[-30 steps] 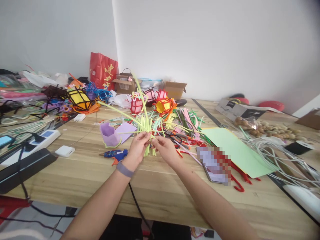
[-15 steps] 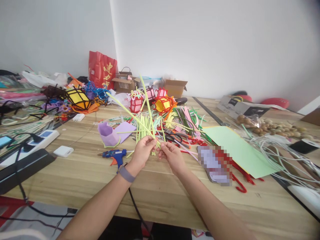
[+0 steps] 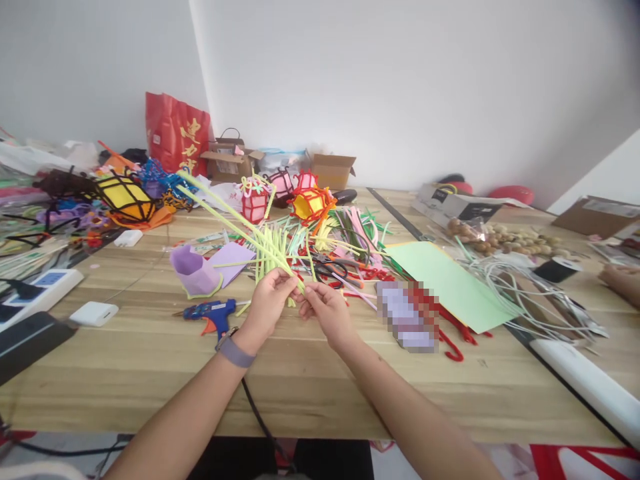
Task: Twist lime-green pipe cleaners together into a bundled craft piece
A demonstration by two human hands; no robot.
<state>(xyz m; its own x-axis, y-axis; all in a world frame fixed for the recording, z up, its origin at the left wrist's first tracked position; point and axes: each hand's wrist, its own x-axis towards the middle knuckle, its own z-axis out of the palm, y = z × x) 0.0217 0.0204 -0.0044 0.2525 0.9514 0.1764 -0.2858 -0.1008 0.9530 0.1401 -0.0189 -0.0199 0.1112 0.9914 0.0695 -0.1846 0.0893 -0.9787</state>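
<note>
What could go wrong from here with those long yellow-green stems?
The long yellow-green stems, pinched between left hand and right hand, reach over a pile of loose stems and might snag.

The blue glue gun lies by the left wrist, which could bump it; whether it's hot, I can't tell.

The black cord runs over the table edge and could catch.

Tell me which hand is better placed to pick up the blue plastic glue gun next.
Probably the left hand: the blue glue gun lies close beside it; the right hand is farther away. It would first have to release long, light-green fuzzy stems.
</note>
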